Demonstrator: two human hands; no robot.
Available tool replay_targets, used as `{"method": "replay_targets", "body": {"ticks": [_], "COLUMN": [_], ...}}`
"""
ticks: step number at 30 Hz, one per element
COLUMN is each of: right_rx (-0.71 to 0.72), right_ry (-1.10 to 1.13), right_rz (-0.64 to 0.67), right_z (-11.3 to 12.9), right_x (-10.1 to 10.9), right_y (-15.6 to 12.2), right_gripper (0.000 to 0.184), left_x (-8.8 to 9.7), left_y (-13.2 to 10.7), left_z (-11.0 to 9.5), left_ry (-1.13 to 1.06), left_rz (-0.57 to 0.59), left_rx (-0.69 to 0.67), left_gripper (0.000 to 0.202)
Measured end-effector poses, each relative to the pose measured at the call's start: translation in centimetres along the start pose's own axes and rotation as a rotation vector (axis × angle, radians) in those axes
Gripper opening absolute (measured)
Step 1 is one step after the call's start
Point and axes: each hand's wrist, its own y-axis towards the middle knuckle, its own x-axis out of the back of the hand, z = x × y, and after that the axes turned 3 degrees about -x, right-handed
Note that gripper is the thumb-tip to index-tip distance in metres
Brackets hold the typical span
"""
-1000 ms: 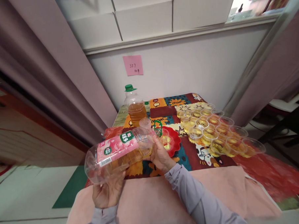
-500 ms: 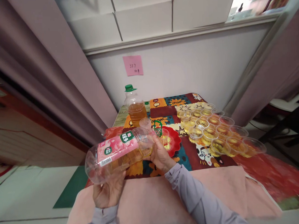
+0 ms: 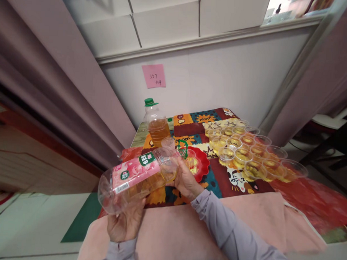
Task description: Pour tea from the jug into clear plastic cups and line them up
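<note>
Both hands [image 3: 126, 222] [image 3: 186, 181] unmoved; cradling tilted bottle [image 3: 138, 170]

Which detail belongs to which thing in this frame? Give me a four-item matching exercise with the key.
1. Pink-labelled bottle
2. Far bottle
3. Cluster of cups
4. Pink note

A. On the wall
B. Holding yellow liquid, on the right
C. Tilted, held by left hand and right hand
D. Upright beneath a green cap

Pairs: 1-C, 2-D, 3-B, 4-A
</note>
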Motion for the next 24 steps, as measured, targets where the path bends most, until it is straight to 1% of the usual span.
{"method": "replay_targets", "body": {"ticks": [3,5,7,11,13,17,21,24], "right_rx": [-0.005,-0.008,-0.005,0.005,0.004,-0.008,-0.007,-0.001], "right_ry": [0.013,0.007,0.002,0.0,-0.001,0.004,0.005,-0.007], "right_rz": [-0.008,-0.003,-0.003,-0.01,-0.002,-0.005,-0.003,-0.003], "right_z": [0.0,0.0,0.0,-0.2,-0.2,-0.2,-0.1,-0.1], "right_x": [0.0,0.1,0.1,0.2,0.2,0.2,0.1,0.0], "right_y": [0.0,0.0,0.0,0.1,0.1,0.2,0.1,0.0], "right_gripper": [0.056,0.057,0.058,0.059,0.06,0.057,0.058,0.06], "left_x": [0.1,-0.1,-0.4,-1.3,-1.3,-1.0,-0.8,-1.0], "left_y": [0.0,0.0,0.1,0.4,0.4,0.2,0.2,0.3], "left_z": [0.0,0.0,0.2,0.5,0.5,0.1,0.0,0.2], "left_ry": [-0.003,-0.009,-0.022,-0.065,-0.059,-0.007,0.04,0.06], "left_rz": [-0.017,-0.015,0.016,0.076,0.066,0.005,0.015,-0.003], "left_rx": [-0.014,-0.005,0.003,0.01,0.016,-0.002,-0.004,-0.021], "left_gripper": [0.084,0.084,0.081,0.069,0.068,0.07,0.066,0.064]}}
